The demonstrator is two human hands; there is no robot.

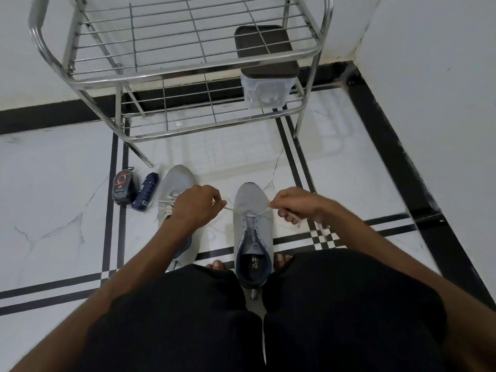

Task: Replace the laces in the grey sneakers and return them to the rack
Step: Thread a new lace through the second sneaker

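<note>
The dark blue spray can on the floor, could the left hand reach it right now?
Probably not freely: the left hand is pinching the white lace, and the laced grey sneaker lies between it and the dark blue spray can.

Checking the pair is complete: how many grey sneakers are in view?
2. One grey mesh sneaker stands on the floor between the hands, with lace through its lowest eyelets only; the other, laced, lies beside it, partly behind the left hand.

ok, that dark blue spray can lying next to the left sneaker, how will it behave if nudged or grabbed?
The dark blue cylindrical spray can lies on its side on the glossy white tiled floor, so a nudge would probably roll it. Its smooth, rigid-looking body may slip in a loose grip. It is slim, so likely light.
</note>
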